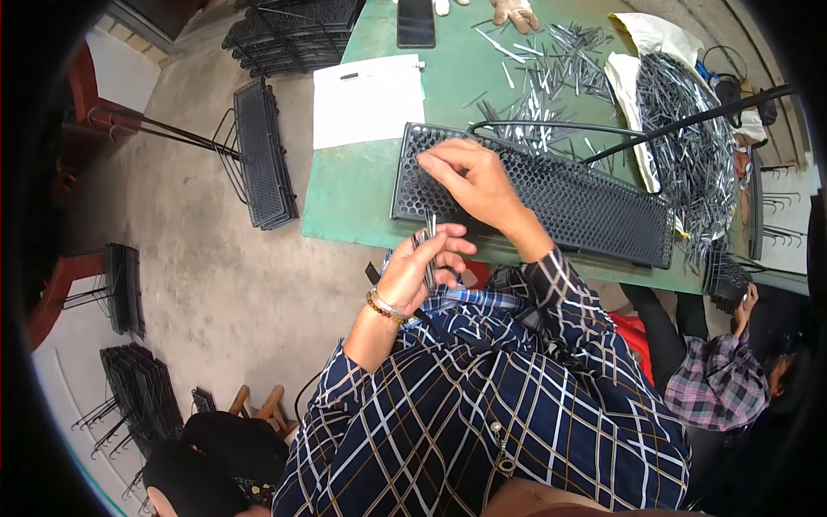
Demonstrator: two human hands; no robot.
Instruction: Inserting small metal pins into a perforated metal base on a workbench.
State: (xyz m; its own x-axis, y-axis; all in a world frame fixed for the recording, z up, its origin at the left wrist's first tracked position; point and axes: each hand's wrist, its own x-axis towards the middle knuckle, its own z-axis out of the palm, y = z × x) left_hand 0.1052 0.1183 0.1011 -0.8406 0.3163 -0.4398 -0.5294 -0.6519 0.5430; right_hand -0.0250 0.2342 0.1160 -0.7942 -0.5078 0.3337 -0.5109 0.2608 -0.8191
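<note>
A long black rack (594,207) full of round holes lies slantwise along the near side of the green table (353,194); a bent black rod handle rises from its far side. Over the rack's left end is my right hand (484,185), thumb and fingertips pinched together just above the holes. Whatever sits in that pinch is hidden or too small to tell. In front of the rack's near left corner, my left hand (409,276) is turned palm up, its thumb pressing a small bunch of thin metal pins (431,226) against curled fingers.
Loose pins (538,108) lie scattered beyond the rack. An open white sack (642,129) heaped with pins stands at right. Paper with a pen (369,103) and a phone (416,21) lie far left. More racks (261,159) stand around the floor. Two other people (719,379) sit nearby.
</note>
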